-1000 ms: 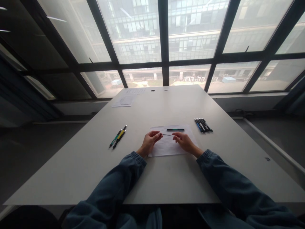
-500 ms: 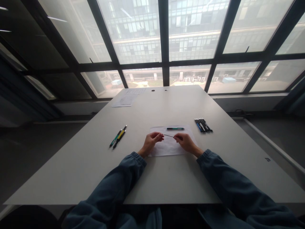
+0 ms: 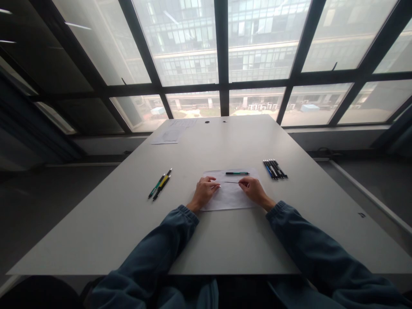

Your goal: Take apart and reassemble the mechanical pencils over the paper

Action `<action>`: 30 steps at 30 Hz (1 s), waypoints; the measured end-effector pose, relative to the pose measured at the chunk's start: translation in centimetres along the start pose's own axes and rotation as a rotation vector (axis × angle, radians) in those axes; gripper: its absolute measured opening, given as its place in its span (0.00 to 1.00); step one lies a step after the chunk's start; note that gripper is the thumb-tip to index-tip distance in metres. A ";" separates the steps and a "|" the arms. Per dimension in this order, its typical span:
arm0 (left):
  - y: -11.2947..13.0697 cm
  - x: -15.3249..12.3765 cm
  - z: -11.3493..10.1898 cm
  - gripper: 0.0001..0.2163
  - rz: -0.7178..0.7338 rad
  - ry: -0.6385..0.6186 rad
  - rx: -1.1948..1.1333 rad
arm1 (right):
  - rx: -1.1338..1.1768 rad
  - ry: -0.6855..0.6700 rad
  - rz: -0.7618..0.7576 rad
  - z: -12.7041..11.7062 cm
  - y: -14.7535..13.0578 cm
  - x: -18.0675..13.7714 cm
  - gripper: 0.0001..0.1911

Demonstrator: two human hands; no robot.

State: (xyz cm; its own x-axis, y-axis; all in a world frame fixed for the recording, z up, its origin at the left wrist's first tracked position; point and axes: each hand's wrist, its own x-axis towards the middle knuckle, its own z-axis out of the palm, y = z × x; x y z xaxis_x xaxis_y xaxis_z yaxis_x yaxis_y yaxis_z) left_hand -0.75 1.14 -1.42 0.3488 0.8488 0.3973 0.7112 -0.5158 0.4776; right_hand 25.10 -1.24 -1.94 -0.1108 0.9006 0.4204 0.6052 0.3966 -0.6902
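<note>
Mid-frame, I saw a straight, thin, dark pen refill (image 3: 231, 182) pinched in the right hand (image 3: 252, 189); whether the left hand (image 3: 204, 190) gripped anything, I couldn't tell.

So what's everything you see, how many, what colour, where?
Windows: several, dark-framed, ahead
Building: 1, pale, outside
Curtains: 2, blue, sides
Table: 1, white, middle
Floor: 1, grey, around table
Printed papers: several, whitish, table's far left
Small marks: 3, dark, on table
Front sheet: 1, white, centre
Lone pen: 1, green-black, on front sheet
Left pens: about 3, black with green or yellow, left
Right pens: about 6, mostly black, one blue, right
Thin rod: 1, dark, over front sheet
Sleeves: 2, blue, both arms
Left fingers: 1 hand, bare, over sheet
Right fingers: 1 hand, bare, pinching rod
</note>
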 end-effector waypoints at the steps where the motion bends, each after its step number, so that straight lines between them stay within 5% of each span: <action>1: 0.0 0.0 0.1 0.06 -0.009 -0.013 0.034 | -0.015 -0.004 -0.011 0.0 0.0 0.0 0.07; 19: 1.6 -0.3 -1.5 0.10 0.005 -0.067 0.134 | -0.056 -0.024 -0.061 -0.1 -0.1 0.0 0.08; 30: 1.4 -0.2 -1.0 0.09 -0.050 -0.132 0.001 | -0.065 -0.021 -0.075 -0.2 -0.1 -0.1 0.08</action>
State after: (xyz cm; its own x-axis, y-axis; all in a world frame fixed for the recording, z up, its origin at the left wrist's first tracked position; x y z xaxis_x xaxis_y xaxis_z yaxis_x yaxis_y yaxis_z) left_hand -0.39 0.15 -0.03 0.3898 0.8815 0.2664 0.7303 -0.4722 0.4937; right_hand 25.23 -1.39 -1.74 -0.1737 0.8726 0.4566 0.6446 0.4512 -0.6172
